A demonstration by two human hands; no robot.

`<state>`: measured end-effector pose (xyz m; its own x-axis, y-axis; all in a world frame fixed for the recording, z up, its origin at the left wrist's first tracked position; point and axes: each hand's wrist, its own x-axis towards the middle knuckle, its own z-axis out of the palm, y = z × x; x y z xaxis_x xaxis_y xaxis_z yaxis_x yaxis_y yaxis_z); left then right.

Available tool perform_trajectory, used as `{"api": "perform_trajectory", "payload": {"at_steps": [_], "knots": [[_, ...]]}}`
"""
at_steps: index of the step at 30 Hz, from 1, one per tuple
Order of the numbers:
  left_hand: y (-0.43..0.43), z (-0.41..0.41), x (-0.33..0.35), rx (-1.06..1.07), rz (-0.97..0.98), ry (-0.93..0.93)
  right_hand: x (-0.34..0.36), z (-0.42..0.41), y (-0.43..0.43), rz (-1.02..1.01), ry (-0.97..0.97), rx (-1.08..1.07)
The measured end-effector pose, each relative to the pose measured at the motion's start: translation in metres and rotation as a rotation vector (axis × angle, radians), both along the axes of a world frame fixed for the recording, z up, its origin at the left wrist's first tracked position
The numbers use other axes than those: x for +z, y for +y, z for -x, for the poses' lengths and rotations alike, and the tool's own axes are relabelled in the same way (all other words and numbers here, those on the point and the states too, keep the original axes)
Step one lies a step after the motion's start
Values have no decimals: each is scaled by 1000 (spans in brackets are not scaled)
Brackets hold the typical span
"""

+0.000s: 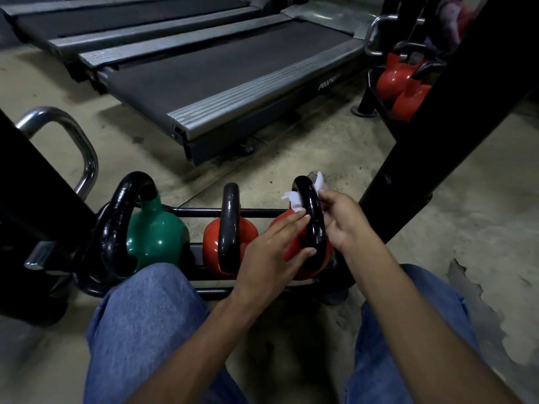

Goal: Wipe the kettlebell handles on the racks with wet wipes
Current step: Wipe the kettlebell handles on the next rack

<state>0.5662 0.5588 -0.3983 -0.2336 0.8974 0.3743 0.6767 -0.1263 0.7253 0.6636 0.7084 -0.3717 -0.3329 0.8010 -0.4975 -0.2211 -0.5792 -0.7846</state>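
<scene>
Three kettlebells stand in a low black rack [204, 212]: a green one [154, 234], a red one [230, 246] in the middle and a red one [291, 237] on the right, each with a black handle. A white wet wipe [294, 201] is wrapped around the right kettlebell's handle [312, 223], its ends sticking out on both sides. My right hand [344, 223] pinches the wipe against the handle's right side. My left hand [271, 252] lies on the red body with straight fingers touching the handle's left side.
A treadmill deck [221, 83] lies just beyond the rack, with more treadmills behind it. A slanted black rack post [431, 158] rises on the right, with two red kettlebells [399, 83] on a far shelf. A chrome bar [70, 135] sits at left. My knees frame the rack.
</scene>
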Motion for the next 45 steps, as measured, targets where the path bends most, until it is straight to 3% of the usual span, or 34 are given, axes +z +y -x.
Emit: {"api": "perform_trajectory", "payload": {"at_steps": [4,6,8,11,14,17,19,22,24,27,29,32,34,37,45], "knots": [[0,0,-1,-9,10,15,6,-3,-25,-10,-12,-25],[1,1,-1,-12,7,21,3,-8,-35,-330,-205,-94],[2,3,-2,-7,8,23,7,-6,-25,-760,-504,-23],[2,2,-1,-8,9,4,24,6,15,-1106,-846,259],[1,1,1,-10,10,2,49,30,44,-1341,-1089,729],[0,0,3,-7,13,19,62,53,45,-1475,-1363,1277],[-1,-1,3,-2,14,37,71,55,37,-1506,-1510,1468],[-1,-1,1,14,7,48,84,38,22,-1645,-1468,1439],[1,-2,-1,10,-10,40,81,14,14,-1721,-1327,1191],[2,-1,-3,5,-41,23,49,-30,-9,-1541,-943,536],[2,0,-3,7,-43,33,25,-41,-30,-1167,-742,198],[1,1,-3,-4,-38,36,2,-25,-28,-432,-358,99],[-2,0,-4,-2,-36,29,-1,-9,-12,-146,-158,72],[-5,-1,-5,-3,-22,29,0,1,-5,8,-76,27],[-3,0,-4,5,-47,1,4,4,-7,-45,-50,-37]]}}
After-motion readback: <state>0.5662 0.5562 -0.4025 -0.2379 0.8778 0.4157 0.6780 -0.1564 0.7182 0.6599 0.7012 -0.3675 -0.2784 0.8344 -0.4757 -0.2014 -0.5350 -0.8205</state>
